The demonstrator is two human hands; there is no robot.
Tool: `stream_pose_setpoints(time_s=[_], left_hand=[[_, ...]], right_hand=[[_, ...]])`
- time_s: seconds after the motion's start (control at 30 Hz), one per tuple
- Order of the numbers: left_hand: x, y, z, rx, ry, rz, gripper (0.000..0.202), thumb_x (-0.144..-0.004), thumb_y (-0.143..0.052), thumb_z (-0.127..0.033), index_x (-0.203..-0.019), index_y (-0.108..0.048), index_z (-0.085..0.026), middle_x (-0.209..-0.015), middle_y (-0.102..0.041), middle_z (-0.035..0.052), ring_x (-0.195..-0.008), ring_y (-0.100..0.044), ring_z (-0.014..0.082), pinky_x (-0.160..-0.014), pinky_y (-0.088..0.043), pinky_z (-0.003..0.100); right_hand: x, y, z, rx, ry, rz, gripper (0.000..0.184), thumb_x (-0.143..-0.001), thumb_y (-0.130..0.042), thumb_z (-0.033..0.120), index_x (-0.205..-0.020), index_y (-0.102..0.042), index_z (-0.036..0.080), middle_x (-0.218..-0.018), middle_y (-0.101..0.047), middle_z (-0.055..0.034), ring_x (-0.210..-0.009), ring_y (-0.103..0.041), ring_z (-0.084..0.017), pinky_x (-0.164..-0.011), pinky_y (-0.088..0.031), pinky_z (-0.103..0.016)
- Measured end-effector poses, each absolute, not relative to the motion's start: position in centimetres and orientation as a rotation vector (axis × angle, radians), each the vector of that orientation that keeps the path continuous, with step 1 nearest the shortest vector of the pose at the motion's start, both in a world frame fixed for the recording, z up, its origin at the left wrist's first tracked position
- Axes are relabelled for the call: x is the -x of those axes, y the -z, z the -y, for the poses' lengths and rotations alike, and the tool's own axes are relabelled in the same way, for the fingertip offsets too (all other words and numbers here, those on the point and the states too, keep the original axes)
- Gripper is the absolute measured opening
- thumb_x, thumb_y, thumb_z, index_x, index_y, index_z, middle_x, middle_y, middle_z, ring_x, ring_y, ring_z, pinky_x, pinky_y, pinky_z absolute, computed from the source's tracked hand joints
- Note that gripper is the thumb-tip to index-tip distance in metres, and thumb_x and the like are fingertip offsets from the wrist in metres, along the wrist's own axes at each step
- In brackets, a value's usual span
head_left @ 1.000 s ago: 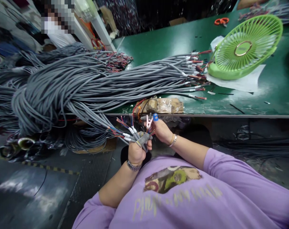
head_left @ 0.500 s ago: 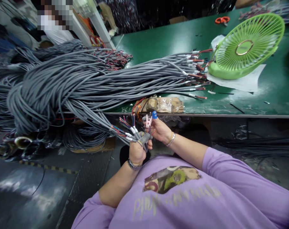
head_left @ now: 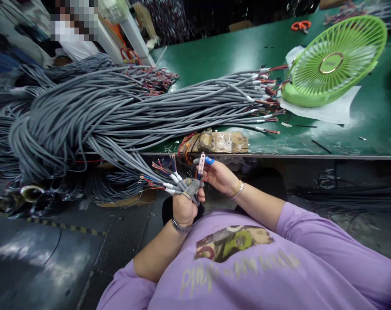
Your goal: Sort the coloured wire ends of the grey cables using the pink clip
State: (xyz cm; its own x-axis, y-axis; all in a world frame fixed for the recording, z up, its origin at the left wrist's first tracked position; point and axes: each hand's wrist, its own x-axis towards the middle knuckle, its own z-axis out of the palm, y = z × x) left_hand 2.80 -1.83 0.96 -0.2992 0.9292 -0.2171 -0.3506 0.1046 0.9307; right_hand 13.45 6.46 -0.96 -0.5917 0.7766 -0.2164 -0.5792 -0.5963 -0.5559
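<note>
Green tabletop (head_left: 215,51) fills the far half of your view. A thick heap of grey cables (head_left: 95,112) sprawls across its left end and spills over the edge toward the floor.

Much is hard to read. The space under the table is dark, and the coils lying there blur together. Your shirt cuts off both upper arms. A person at the top left (head_left: 74,38) shows only in part. The stripped coloured cores at the cable tips are too fine to count.

Your left hand (head_left: 184,206) is raised in front of your chest, wrist bent up, and closed in a fist round a fan of cable ends (head_left: 169,183). These ends sit just below the table's front edge. A grey wrap near your left thumb may be tape or a finger cot; I cannot tell which.

Your right hand (head_left: 219,176) comes in from the right with its forearm slanting down. Its fingers pinch a small pink tool (head_left: 201,162) held upright just beside the cable ends. One fingertip wears a blue cap (head_left: 210,160).

A green fan (head_left: 336,60) lies tilted on paper at the right, and a taped brown block (head_left: 219,142) sits at the table edge above your hands.
</note>
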Motion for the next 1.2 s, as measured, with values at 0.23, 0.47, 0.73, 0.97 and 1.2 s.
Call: stream_pose_setpoints(time_s=[0.23,0.47,0.73,0.97,1.2], left_hand=[[-3.0,-1.1,1.8,-0.657,-1.461,-1.261,0.030,-0.067,-0.077,-0.040,-0.067,-0.062,-0.015,-0.049,-0.060,-0.0029,-0.037,-0.050,0.0069,-0.035,-0.040,0.016],[-3.2,-0.7,1.7,-0.652,-1.469,-1.265,0.029,-0.066,-0.078,-0.040,-0.068,-0.062,-0.015,-0.050,-0.061,-0.0026,-0.039,-0.052,0.0073,-0.037,-0.043,0.016],[-3.1,-0.2,1.6,-0.645,-1.479,-1.299,0.031,-0.066,-0.077,-0.042,-0.067,-0.061,-0.015,-0.050,-0.060,-0.0027,-0.039,-0.052,0.0073,-0.036,-0.042,0.016],[-3.0,0.1,1.8,-0.698,-1.501,-1.269,0.028,-0.069,-0.076,-0.039,-0.066,-0.061,-0.015,-0.051,-0.060,-0.0025,-0.040,-0.053,0.0075,-0.037,-0.042,0.016],[-3.0,-0.4,2.5,-0.733,-1.514,-1.243,0.028,-0.071,-0.075,-0.041,-0.067,-0.064,-0.015,-0.051,-0.061,-0.0021,-0.039,-0.053,0.0075,-0.037,-0.042,0.017]], right_hand=[[-12.8,1.6,-6.5,0.722,-1.777,0.746,0.045,-0.066,-0.077,0.056,-0.063,-0.055,0.017,-0.053,-0.044,0.0054,-0.049,-0.033,-0.007,-0.048,-0.026,-0.022],[-12.1,1.1,-6.9,0.578,-2.077,0.639,0.054,-0.074,-0.063,0.068,-0.073,-0.063,0.015,-0.057,-0.050,0.0024,-0.052,-0.041,-0.008,-0.049,-0.034,-0.022],[-11.7,0.3,-7.0,0.615,-2.087,0.426,0.046,-0.079,-0.067,0.057,-0.071,-0.064,0.012,-0.054,-0.051,0.0027,-0.049,-0.042,-0.008,-0.049,-0.036,-0.022],[-11.9,0.2,-6.7,0.599,-2.163,0.366,0.050,-0.081,-0.061,0.063,-0.076,-0.064,0.014,-0.061,-0.058,0.0003,-0.052,-0.048,-0.009,-0.049,-0.039,-0.022],[-12.7,0.0,-6.7,0.587,-2.282,0.373,0.044,-0.088,-0.054,0.059,-0.084,-0.065,0.016,-0.072,-0.064,-0.0017,-0.056,-0.054,-0.011,-0.050,-0.040,-0.022]])
